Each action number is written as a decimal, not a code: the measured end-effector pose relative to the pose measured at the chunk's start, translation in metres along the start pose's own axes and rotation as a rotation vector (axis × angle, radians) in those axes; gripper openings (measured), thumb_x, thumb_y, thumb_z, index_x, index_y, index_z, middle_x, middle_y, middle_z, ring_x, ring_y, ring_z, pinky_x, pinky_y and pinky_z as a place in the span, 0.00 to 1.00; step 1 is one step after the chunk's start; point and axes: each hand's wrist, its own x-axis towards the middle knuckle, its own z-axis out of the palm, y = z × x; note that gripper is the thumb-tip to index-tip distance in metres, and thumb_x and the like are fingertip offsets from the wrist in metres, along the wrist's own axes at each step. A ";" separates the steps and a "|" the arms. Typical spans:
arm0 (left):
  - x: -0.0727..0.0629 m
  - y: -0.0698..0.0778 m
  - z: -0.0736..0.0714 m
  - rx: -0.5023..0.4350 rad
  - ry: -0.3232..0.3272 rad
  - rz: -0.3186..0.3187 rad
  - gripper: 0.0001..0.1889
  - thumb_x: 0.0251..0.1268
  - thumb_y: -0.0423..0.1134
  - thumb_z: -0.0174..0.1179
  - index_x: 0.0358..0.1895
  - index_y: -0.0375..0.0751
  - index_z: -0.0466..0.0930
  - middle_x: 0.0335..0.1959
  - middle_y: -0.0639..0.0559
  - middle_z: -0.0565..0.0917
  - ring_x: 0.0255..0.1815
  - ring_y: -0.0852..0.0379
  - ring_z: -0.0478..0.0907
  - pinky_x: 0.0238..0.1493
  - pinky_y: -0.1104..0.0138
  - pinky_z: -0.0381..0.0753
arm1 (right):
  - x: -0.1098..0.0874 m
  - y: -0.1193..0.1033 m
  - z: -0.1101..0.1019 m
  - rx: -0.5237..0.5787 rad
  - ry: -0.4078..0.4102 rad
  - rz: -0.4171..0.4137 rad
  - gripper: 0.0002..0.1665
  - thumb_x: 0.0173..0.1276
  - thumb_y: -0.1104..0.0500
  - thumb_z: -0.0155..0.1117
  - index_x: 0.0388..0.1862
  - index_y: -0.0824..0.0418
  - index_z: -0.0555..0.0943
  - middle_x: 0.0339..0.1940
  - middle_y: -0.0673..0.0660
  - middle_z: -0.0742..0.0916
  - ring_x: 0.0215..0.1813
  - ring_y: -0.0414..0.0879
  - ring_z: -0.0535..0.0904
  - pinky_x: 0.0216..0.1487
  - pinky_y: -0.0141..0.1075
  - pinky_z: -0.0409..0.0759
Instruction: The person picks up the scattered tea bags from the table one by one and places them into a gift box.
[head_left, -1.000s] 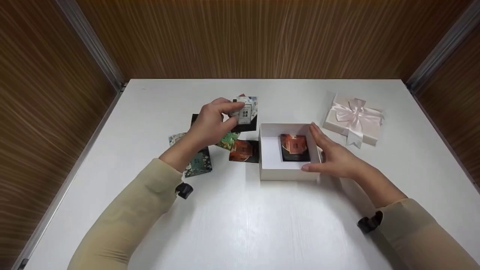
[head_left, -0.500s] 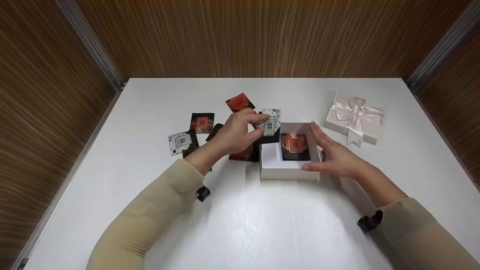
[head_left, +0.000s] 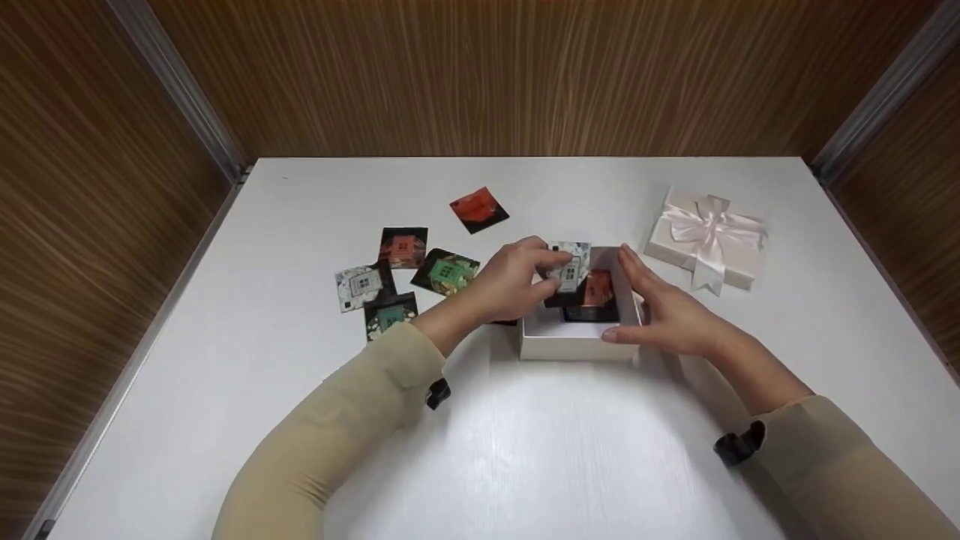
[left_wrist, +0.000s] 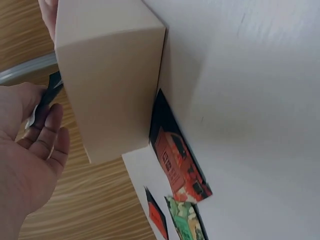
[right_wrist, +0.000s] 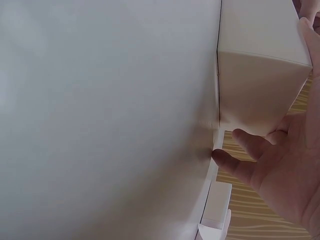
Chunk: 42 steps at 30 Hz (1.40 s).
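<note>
My left hand [head_left: 517,279] pinches a flat white-and-black printed packet [head_left: 574,262] between thumb and fingers, tilted over the mouth of an open white box [head_left: 577,349]. Inside the box lies a red-and-black packet [head_left: 600,289], partly covered by the held one. On the box's right side is my right hand [head_left: 671,315], its thumb at the front corner and index finger at the back rim. The left wrist view shows the held packet [left_wrist: 45,100] edge-on beside the box wall [left_wrist: 110,75]. In the right wrist view, two fingers [right_wrist: 245,170] extend below the box.
A pale lid [head_left: 739,262] with a pink ribbon bow lies at the back right. Left of the box, several packets are scattered, among them a green one [head_left: 448,271] and a red one [head_left: 478,208]. Another red-and-black packet [left_wrist: 175,160] lies against the box's left side.
My left hand has carried the white-and-black packet rightward and toward me, from above the scattered packets to over the box. My right hand has stayed at the box.
</note>
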 end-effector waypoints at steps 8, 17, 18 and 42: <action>0.013 0.005 0.015 0.098 -0.051 -0.022 0.27 0.73 0.33 0.62 0.74 0.46 0.79 0.54 0.46 0.82 0.51 0.53 0.76 0.54 0.63 0.75 | 0.000 -0.001 -0.001 -0.006 0.008 -0.008 0.74 0.64 0.34 0.78 0.90 0.55 0.39 0.90 0.56 0.44 0.86 0.64 0.49 0.79 0.63 0.56; 0.022 0.009 0.026 0.141 -0.113 -0.054 0.28 0.74 0.33 0.63 0.77 0.45 0.75 0.56 0.45 0.82 0.54 0.54 0.78 0.60 0.64 0.76 | 0.000 -0.001 0.001 -0.003 0.009 -0.012 0.73 0.65 0.36 0.78 0.90 0.56 0.40 0.90 0.58 0.45 0.86 0.65 0.49 0.79 0.63 0.56; 0.022 0.009 0.027 0.151 -0.121 -0.056 0.29 0.75 0.33 0.63 0.77 0.45 0.75 0.56 0.45 0.82 0.54 0.53 0.78 0.59 0.64 0.76 | 0.000 0.000 0.001 -0.003 0.010 -0.011 0.73 0.64 0.36 0.78 0.90 0.56 0.40 0.90 0.58 0.45 0.86 0.65 0.49 0.79 0.63 0.56; 0.035 0.009 0.039 0.451 -0.242 -0.100 0.27 0.81 0.45 0.60 0.79 0.56 0.73 0.63 0.47 0.82 0.61 0.51 0.77 0.55 0.57 0.80 | 0.000 0.000 -0.001 0.005 -0.002 -0.005 0.74 0.65 0.36 0.78 0.91 0.51 0.38 0.90 0.54 0.44 0.86 0.64 0.48 0.79 0.64 0.56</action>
